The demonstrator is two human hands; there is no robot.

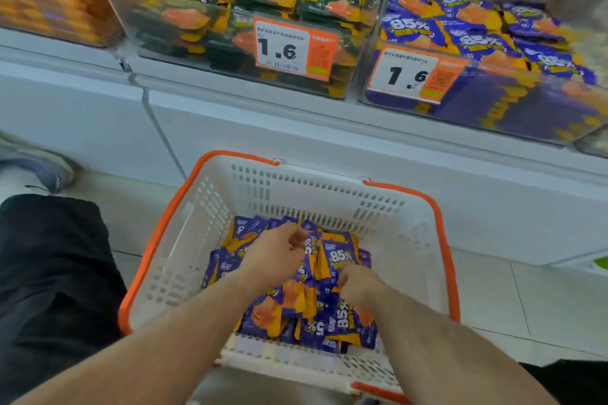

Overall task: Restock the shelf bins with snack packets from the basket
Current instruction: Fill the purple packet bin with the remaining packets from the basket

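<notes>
A white basket (204, 240) with an orange rim stands on the floor below the shelf, holding several purple and orange snack packets (339, 322). Both my hands are inside it. My left hand (273, 256) has its fingers curled round purple packets near the pile's top. My right hand (358, 283) is curled on packets a little lower and to the right. Above, a clear shelf bin (477, 102) at the right holds matching purple packets. The middle bin (184, 43) holds dark green packets.
An orange-packet bin (49, 0) sits at the upper left. Price tags reading 1.6 (292, 49) hang on the bin fronts. A white shelf base (296, 148) runs behind the basket. My dark trouser leg (49, 273) and a shoe (42, 171) are at left on the tiled floor.
</notes>
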